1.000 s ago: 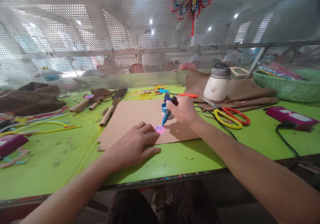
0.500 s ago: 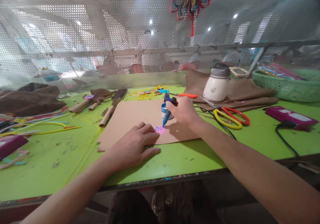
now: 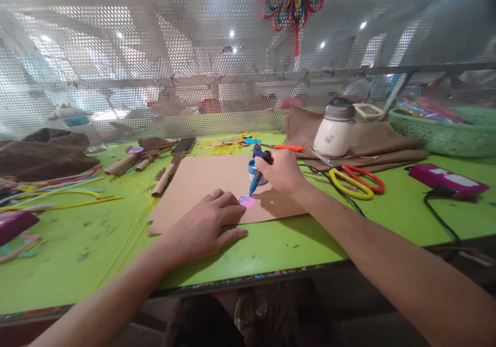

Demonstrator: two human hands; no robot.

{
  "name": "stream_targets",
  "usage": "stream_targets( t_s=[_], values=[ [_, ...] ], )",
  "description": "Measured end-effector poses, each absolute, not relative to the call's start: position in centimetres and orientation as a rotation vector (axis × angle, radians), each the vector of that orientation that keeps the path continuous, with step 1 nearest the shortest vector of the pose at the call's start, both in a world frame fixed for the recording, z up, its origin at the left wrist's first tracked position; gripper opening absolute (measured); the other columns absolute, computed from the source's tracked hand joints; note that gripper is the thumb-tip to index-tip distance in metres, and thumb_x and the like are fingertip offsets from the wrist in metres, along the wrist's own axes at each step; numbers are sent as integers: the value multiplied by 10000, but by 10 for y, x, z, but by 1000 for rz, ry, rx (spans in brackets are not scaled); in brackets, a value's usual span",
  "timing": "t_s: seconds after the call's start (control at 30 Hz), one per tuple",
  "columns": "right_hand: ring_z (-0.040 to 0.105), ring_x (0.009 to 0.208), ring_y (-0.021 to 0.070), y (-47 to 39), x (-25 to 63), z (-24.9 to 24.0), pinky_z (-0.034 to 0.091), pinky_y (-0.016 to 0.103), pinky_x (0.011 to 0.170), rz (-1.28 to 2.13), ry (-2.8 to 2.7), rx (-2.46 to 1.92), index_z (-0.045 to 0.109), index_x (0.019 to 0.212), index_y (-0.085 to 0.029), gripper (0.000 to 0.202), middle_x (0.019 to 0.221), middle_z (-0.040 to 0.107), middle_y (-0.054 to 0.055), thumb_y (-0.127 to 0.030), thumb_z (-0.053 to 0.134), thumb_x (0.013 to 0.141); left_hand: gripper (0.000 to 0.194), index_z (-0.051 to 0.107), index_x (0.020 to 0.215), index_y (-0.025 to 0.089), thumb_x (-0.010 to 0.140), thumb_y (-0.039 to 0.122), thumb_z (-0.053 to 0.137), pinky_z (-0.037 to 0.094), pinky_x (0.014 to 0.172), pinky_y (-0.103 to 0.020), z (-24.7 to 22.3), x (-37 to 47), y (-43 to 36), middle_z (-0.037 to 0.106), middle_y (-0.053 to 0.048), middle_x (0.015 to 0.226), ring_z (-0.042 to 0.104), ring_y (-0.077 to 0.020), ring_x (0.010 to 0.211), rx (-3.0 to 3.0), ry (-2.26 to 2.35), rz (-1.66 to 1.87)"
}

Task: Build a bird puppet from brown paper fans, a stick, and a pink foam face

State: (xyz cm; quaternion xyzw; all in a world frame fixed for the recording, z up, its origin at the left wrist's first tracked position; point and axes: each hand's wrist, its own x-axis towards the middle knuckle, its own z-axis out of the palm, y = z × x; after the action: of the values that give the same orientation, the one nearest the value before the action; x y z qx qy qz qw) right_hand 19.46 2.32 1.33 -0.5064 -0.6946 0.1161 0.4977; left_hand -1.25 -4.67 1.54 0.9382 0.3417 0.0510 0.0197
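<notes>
At frame centre, the right hand (image 3: 282, 170) gripped a blue pen (image 3: 254, 182), its tip at a pink disc (image 3: 248, 202). The left hand (image 3: 207, 222), empty and fingers slightly spread, held the disc's left edge against brown cardboard (image 3: 205, 179). Bare green desk (image 3: 271, 249) lay between the cardboard's lower edge and the desk's front edge; scissors (image 3: 354, 180) lay right of centre.

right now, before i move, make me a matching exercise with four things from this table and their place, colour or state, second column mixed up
1. scissors | A. standing upright, mostly white
2. bottle | B. pink, with blue marks on it
3. basket | C. part red, part yellow
4. small disc | D. green, at the right edge

Pairs: 1-C, 2-A, 3-D, 4-B
</notes>
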Motion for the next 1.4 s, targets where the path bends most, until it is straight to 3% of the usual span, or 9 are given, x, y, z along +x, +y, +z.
stream_targets(
  t_s=[0.17,0.43,0.7,1.0,1.27,1.4],
  values=[
    [586,578,159,22,195,16,418,245,558,283,-1672,-1234,610,596,-164,225,575,647,38,-285,544,773,395,629,1158,220,962,494,424,409,865,-413,16,-13,-46,585,-93,1058,496,-265,987,2912,1057,173],
    [468,504,121,20,195,15,345,240,514,235,-1670,-1234,526,535,-184,281,497,538,-11,-334,537,772,397,630,1162,224,962,496,421,412,862,-411,15,-14,-47,584,-96,1052,498,-266,988,2918,1056,178],
    [554,560,151,22,195,14,394,243,546,273,-1663,-1213,600,593,-174,209,563,625,26,-282,550,765,406,622,1183,225,959,500,425,410,871,-419,15,-13,-46,585,-95,1076,493,-266,994,2910,1057,174],
    [407,474,105,16,197,25,309,248,502,241,-1509,-1156,413,486,-211,331,450,450,-44,-296,552,774,383,631,1164,224,956,484,443,409,871,-414,16,-13,-47,588,-88,1058,496,-261,984,2902,1059,188],
    [426,468,117,30,215,32,341,252,492,203,-1254,-1014,464,557,-216,369,460,475,-37,-442,539,838,319,644,1105,230,950,452,475,410,860,-389,15,-15,-51,588,-82,1040,499,-255,983,2911,1066,238],
    [455,492,128,37,218,32,358,258,520,104,-1309,-1103,464,557,-214,359,484,509,-22,-424,534,840,304,647,1071,223,939,451,495,409,859,-389,16,-15,-51,592,-82,1011,503,-258,969,2923,1059,252]
  ],
)
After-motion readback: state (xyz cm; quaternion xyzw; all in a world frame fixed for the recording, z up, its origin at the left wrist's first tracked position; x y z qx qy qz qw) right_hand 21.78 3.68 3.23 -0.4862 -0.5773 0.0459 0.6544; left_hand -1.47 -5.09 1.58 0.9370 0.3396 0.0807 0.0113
